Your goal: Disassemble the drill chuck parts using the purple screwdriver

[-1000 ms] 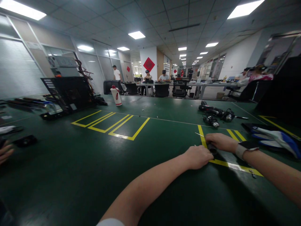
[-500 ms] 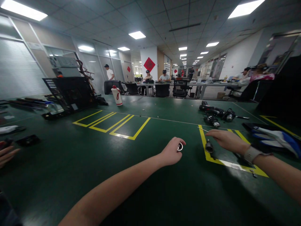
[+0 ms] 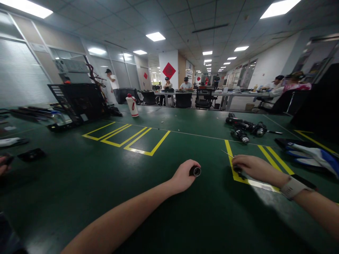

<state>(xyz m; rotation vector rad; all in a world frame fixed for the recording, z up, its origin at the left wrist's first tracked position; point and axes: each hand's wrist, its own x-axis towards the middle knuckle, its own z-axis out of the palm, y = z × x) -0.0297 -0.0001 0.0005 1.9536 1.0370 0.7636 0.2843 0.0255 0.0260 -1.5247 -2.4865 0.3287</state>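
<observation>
A: Site type?
B: Open-plan office. Panel lights are glowing overhead; office chairs are lining a long desk.
A: Workshop too?
B: Apparently. Yellow tape is marking out bays on a green worktop; work gloves are lying there.

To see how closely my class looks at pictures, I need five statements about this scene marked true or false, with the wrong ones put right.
1. The left hand holds a dark cylindrical part. True.
2. The watch is on the left arm. False: the watch is on the right arm.
3. A thin metal tool sticks out from the right hand. True.
4. The tape outlines are red. False: the tape outlines are yellow.
5. A white cup with a red top stands on the green table. True.
</observation>
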